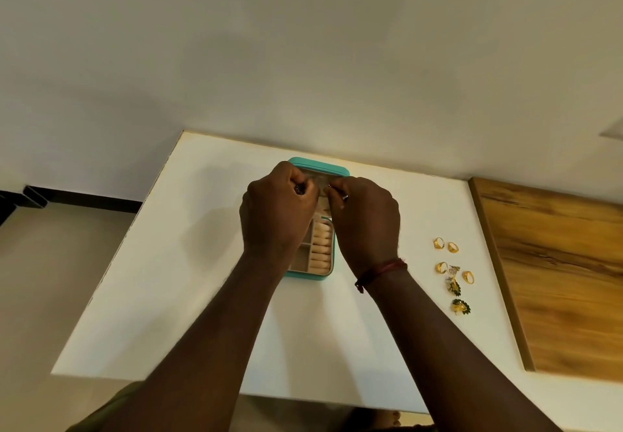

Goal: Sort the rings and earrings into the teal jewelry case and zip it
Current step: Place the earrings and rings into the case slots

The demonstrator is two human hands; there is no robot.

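Note:
The teal jewelry case (pixel 332 256) lies open in the middle of the white table, its lid (pixel 323 164) folded away at the far side. Cream ring rolls (pixel 320 246) and small compartments show in the near half. My left hand (pixel 278 211) hovers over the case with curled fingers pinching a small dark piece (pixel 298 189). My right hand (pixel 365 221) meets it over the lid's inner panel and pinches something tiny that I cannot make out. Several gold rings (pixel 441 267) and two gold-green earrings (pixel 460 307) lie loose to the right of the case.
The white table (pixel 188 297) ends at the wall behind the case and drops off on the left to the floor. A wooden board (pixel 559 270) adjoins the table on the right, just past the loose jewelry.

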